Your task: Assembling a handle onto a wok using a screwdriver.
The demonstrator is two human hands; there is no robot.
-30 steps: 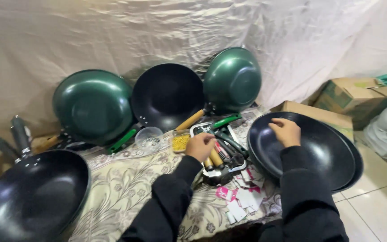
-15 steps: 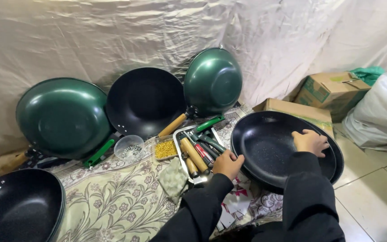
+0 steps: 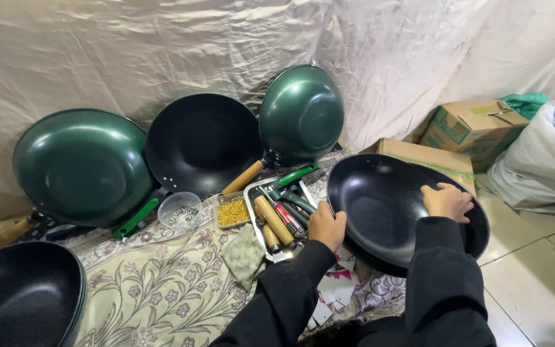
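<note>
At 3 o'clock, black pan (image 3: pixel 380 212) now gripped on both rims: left hand (image 3: pixel 327 226) has left the tool tray (image 3: pixel 252 193), right hand (image 3: pixel 446 201) curled over far edge. Two-handed hold set.

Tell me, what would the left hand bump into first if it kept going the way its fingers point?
Probably the metal tray of wooden-handled tools right ahead of the left hand, though depth is hard to judge; it already touches the round black pan.

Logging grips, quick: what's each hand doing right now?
Left hand: closed on the near-left rim of the black pan.
Right hand: fingers curled over the same pan's right rim, gripping it.
</note>
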